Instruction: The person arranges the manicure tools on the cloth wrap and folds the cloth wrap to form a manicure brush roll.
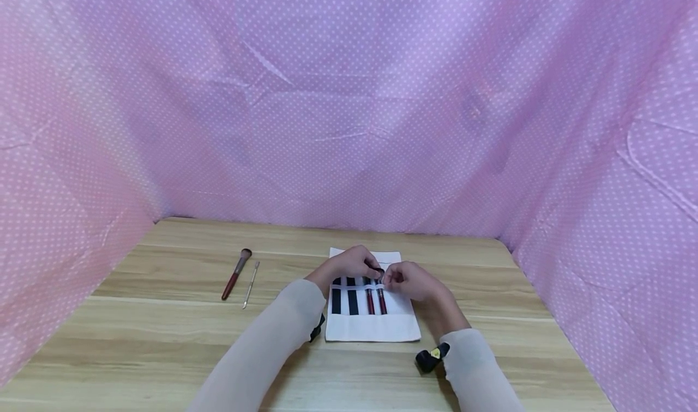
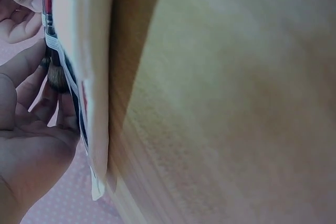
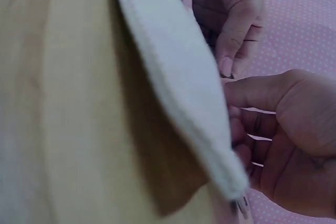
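Left hand (image 1: 354,262) has thumb and fingers pinched at the bristle end of a makeup brush (image 1: 382,303), and the right hand (image 1: 411,280) is right beside it, thumb and fingertips closed on the white elastic band (image 1: 357,287). That brush is a looker: dark red handle, shiny metal collar, and fluffy bristles that come out brownish with a dark base in the left wrist view. It's running under the band, handle end down in the bottom pocket of a white fabric brush roll (image 1: 373,328). A second red-handled brush (image 1: 370,303) sits just left of it, also under the band, then two flat black strips (image 1: 345,302) further left. Well apart on the wood-grain table (image 1: 163,339), there's a loose red brush with a dark tip (image 1: 235,275) and a skinny silvery double-ended tool (image 1: 251,285). Pink polka-dot fabric (image 1: 349,127) hangs behind.
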Tool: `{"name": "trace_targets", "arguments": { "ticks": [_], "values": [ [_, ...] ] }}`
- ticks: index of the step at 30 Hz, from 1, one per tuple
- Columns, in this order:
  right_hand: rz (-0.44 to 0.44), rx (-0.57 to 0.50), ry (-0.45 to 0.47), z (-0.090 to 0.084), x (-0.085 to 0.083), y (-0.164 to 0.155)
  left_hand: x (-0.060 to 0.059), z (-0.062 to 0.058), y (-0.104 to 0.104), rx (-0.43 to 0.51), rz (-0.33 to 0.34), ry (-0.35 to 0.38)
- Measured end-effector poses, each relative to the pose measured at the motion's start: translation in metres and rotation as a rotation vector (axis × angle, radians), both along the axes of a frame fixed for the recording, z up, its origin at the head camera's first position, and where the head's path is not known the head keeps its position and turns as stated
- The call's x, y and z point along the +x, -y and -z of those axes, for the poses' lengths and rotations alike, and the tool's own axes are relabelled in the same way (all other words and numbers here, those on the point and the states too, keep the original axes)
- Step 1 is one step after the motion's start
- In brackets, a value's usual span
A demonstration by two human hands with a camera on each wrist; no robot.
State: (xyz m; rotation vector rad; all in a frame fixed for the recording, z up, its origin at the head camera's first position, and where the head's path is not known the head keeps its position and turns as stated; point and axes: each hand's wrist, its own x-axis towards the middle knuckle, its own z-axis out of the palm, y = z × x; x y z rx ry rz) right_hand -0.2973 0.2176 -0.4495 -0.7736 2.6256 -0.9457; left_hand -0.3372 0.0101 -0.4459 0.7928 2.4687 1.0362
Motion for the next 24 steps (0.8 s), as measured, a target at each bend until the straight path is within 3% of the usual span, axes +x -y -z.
{"name": "trace_targets", "arguments": {
  "ticks": [6, 14, 18, 24],
  "values": [
    [0.005, 0.017, -0.03, -0.009, 0.003, -0.003, 0.001, 0.0, -0.001, 0.004, 0.001, -0.008],
    [0.075, 0.015, -0.055, -0.02, 0.005, -0.014, 0.0, 0.002, 0.0, 0.002, -0.006, -0.009],
    [0.079, 0.005, -0.083, -0.022, 0.004, -0.022, -0.001, 0.003, 0.0, -0.001, -0.01, -0.001],
    [0.1, 0.017, -0.05, -0.018, 0.001, -0.029, -0.001, 0.003, -0.001, -0.007, -0.013, 0.001]
  ]
}}
